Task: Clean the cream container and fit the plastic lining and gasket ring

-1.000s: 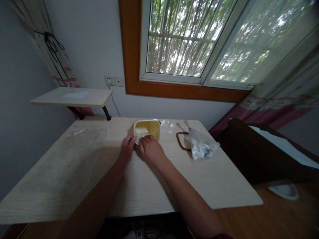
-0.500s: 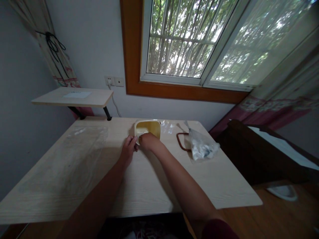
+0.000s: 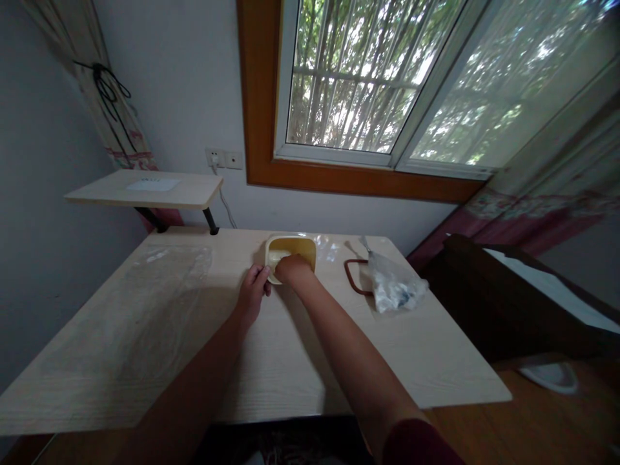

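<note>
A small yellow plastic box [image 3: 306, 247] with a cream rim stands near the back of the table. My left hand [image 3: 254, 284] pinches its left front edge between thumb and fingers. Reaching over the front rim, my right hand [image 3: 292, 268] is inside the box with its fingers curled downward. Those fingertips are hidden by the hand, and I cannot make out what they hold. A pale patch shows on the inner left side of the box, beside the right hand.
Right of the box lies a clear plastic bag [image 3: 394, 282] with something inside, against a brown loop-shaped handle [image 3: 355, 278]. A transparent sheet [image 3: 165, 284] covers the table's left part. A raised shelf [image 3: 145, 188] with a paper label stands back left.
The right hand has shifted slightly right and back inside the box, uncovering more of its left inner side. The left hand keeps its grip on the edge. The view has shifted a little.
</note>
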`<state>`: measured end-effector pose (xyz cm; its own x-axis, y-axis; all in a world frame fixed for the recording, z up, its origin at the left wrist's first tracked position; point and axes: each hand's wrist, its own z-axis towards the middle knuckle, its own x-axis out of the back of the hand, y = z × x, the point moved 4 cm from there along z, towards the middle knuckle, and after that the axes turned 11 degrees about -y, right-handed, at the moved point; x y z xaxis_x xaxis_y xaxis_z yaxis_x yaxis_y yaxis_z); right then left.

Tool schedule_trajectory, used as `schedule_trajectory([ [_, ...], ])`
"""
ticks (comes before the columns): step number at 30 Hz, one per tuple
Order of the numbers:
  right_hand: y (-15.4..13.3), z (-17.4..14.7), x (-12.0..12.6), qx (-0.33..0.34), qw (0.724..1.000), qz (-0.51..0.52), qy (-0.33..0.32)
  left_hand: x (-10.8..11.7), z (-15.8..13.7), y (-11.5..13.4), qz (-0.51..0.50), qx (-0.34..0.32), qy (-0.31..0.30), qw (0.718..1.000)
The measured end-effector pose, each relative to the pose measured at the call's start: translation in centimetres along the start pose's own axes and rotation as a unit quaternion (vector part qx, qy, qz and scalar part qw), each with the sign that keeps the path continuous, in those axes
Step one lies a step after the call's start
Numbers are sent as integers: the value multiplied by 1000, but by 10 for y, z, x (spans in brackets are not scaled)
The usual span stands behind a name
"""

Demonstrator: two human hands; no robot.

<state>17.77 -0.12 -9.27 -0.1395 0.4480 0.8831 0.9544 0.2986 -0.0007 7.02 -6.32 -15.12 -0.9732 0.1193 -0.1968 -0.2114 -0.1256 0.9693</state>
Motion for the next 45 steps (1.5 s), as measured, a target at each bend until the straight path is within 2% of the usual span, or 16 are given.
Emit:
schedule_trajectory([
  [6, 4, 2, -2, 6, 1000, 3, -8, -2, -1, 1, -12, 3, -2, 1000],
  [14, 0, 2, -1, 85, 996, 8, -25, -1, 1, -3, -31, -6, -4, 999],
  [31, 5, -15, 2, 141, 989, 26, 23, -2, 0, -4, -24, -2, -8, 1000],
  [40, 4, -60, 0, 168, 983, 35, 66, -1, 1, -5, -41, -8, 2, 999],
  [45, 3, -93, -4, 224, 964, 54, 130, -1, 0, -5, -42, -7, -2, 999],
])
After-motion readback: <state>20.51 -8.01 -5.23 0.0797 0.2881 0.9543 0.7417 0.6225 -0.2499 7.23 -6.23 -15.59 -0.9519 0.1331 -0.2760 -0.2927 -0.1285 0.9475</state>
